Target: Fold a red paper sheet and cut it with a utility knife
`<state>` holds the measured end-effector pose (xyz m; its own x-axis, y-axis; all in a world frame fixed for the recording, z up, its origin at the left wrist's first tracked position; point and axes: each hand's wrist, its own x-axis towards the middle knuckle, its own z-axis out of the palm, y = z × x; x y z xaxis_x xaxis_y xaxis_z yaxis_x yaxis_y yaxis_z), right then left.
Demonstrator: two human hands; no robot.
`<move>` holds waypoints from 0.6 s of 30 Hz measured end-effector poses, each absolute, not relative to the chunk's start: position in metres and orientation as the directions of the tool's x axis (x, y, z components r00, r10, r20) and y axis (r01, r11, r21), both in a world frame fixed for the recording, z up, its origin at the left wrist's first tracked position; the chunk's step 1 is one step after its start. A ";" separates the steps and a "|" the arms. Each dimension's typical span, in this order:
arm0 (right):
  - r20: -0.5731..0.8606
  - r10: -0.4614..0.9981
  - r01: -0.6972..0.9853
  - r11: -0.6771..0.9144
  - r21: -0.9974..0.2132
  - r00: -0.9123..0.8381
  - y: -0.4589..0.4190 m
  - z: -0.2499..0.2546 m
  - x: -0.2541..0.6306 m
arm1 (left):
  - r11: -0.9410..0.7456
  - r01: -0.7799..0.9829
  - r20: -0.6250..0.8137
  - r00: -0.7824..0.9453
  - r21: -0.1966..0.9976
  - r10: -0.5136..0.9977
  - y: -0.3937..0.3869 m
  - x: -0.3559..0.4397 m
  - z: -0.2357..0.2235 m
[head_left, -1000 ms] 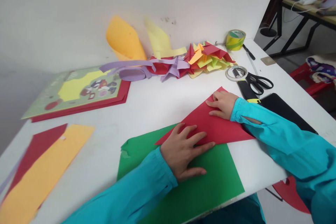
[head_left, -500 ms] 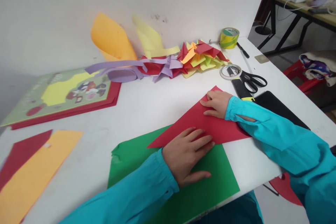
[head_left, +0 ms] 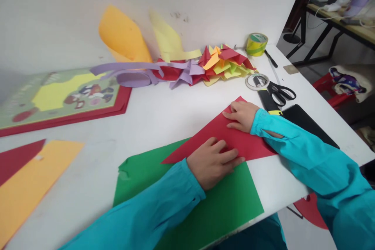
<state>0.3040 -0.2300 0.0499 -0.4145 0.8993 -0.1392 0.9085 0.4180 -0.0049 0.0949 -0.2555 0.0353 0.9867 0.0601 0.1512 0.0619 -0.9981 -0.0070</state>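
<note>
A red paper triangle lies on the white table, partly over a green sheet. My left hand rests on the triangle's lower edge, fingers stretched flat and pressing down. My right hand presses near the triangle's upper corner, fingers extended and close together. Both arms wear turquoise sleeves.
Scissors, a clear tape ring, a green-yellow tape roll and a black flat thing lie at the right. Folded coloured papers, purple strips and curled sheets line the wall. A picture book and orange and red sheets sit left.
My left hand slid a little up and right along the triangle's lower edge, its thumb drawn in. My right hand stayed put. The view shifted slightly.
</note>
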 end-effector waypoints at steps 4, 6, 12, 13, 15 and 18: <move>-0.153 0.904 0.914 0.405 0.009 -0.399 -0.229 0.052 0.301 | -0.996 0.016 0.230 0.973 -0.088 -0.004 -0.254 0.097 0.033; -0.148 0.913 0.922 0.387 0.025 -0.379 -0.229 0.053 0.298 | -0.992 0.067 0.245 0.969 -0.110 0.038 -0.256 0.098 0.034; -0.176 0.921 0.932 0.360 0.040 -0.349 -0.218 0.056 0.283 | -0.977 0.096 0.213 0.976 -0.191 0.054 -0.254 0.084 0.040; -0.191 0.916 0.930 0.366 0.037 -0.353 -0.215 0.057 0.279 | -0.973 0.093 0.210 0.977 -0.212 0.047 -0.251 0.079 0.040; -0.214 0.905 0.924 0.381 0.030 -0.366 -0.206 0.058 0.272 | -0.963 0.088 0.209 0.977 -0.253 0.035 -0.246 0.068 0.040; -0.225 0.892 0.913 0.407 0.020 -0.392 -0.192 0.060 0.262 | -0.954 0.087 0.199 0.980 -0.286 0.030 -0.238 0.052 0.039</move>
<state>0.2617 -0.1924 0.0598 -0.3921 0.8921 -0.2246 0.9134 0.4066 0.0204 0.0519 -0.2381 0.0392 0.9796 0.0300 0.1985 0.0871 -0.9544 -0.2856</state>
